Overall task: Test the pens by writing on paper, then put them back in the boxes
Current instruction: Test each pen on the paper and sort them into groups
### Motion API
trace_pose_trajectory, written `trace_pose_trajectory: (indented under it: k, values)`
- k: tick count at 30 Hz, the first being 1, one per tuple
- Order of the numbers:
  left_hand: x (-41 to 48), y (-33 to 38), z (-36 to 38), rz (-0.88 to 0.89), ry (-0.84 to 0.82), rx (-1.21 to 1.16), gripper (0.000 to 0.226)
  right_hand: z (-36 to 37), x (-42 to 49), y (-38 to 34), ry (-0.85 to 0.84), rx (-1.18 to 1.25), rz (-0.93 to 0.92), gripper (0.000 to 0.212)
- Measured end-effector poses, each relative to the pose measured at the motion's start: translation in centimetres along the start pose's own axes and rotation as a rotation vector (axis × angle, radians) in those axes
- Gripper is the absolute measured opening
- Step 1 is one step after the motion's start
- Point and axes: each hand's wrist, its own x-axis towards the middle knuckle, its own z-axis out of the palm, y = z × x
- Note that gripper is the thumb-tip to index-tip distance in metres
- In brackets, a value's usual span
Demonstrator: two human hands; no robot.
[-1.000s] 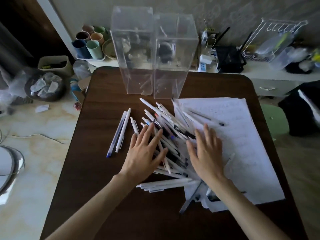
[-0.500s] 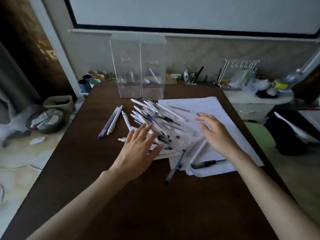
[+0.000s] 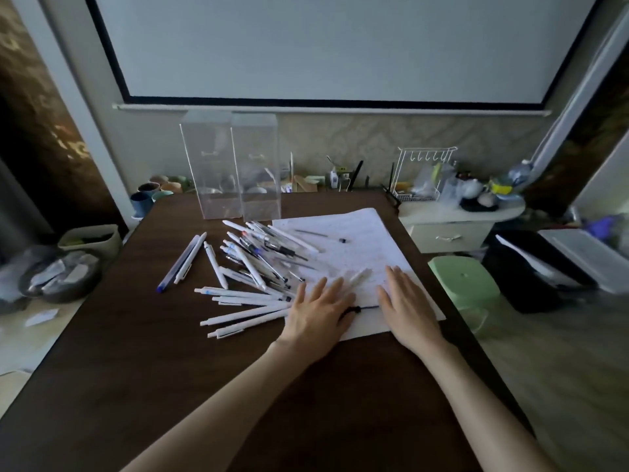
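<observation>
The fingers (image 3: 335,289) of the left hand (image 3: 318,310) lie straight and slightly spread, flat on the near edge of the paper (image 3: 360,233), and grip nothing. The palm rests over the ends of several white pens. The fingers (image 3: 394,277) of the right hand (image 3: 406,303) are straight as well and lie close together. They press flat on the paper at the left hand's 3 o'clock and also hold nothing.

Between the two hands a thin dark pen (image 3: 364,308) lies on the sheet, with one end against the edge of the left hand. A pale pen (image 3: 357,275) lies beyond the left fingertips, angled toward 1 o'clock.

From the left hand's 9 o'clock round to its 11 o'clock spreads the heap of pens (image 3: 252,260). They are mostly white-barrelled, crossed over one another, and some overlap the left edge of the paper. At 9 o'clock of the heap, two pens (image 3: 183,260) lie side by side, apart from the rest. One slim pen (image 3: 320,235) lies alone on the far part of the sheet.

At 12 o'clock of the heap, near the far edge of the table (image 3: 153,369), stand the two clear boxes (image 3: 235,165), upright and side by side.

Off the table, cups (image 3: 149,195) cluster at 10 o'clock, a wire rack (image 3: 422,172) stands at 1 o'clock, and a green stool (image 3: 463,281) sits at 3 o'clock. A projection screen (image 3: 323,46) hangs on the wall behind.
</observation>
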Motion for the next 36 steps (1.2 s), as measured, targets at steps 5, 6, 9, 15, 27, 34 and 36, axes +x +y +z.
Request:
trace_pose_trajectory:
  k: [5,6,9,15,27,34,36]
  values:
    - [0.5,-2.7,0.3,-0.131,0.061,-0.061,0.042,0.4,0.3,0.3,-0.124,-0.033,0.012,0.074]
    - [0.6,-3.3,0.2,-0.152,0.077,-0.074,0.042,0.5,0.3,0.3,-0.136,-0.075,0.007,0.075]
    - [0.5,-5.3,0.0,-0.157,0.095,-0.072,0.043,0.5,0.4,0.5,-0.145,-0.134,0.003,0.074]
    - [1.1,-8.9,-0.4,-0.070,0.088,-0.008,0.046,0.1,-0.1,0.0,-0.111,-0.095,0.014,0.070]
    - [2.2,-10.4,-0.4,-0.034,0.042,0.013,0.084,-0.6,4.8,-0.6,0.190,0.252,0.528,0.049]
    - [2.1,-10.3,-0.5,-0.048,0.018,0.000,0.080,-1.5,5.3,-1.6,0.110,0.474,0.601,0.037]
    - [2.2,-10.4,-0.5,-0.058,0.006,0.001,0.065,-2.1,5.1,-2.0,0.130,0.652,0.537,0.027]
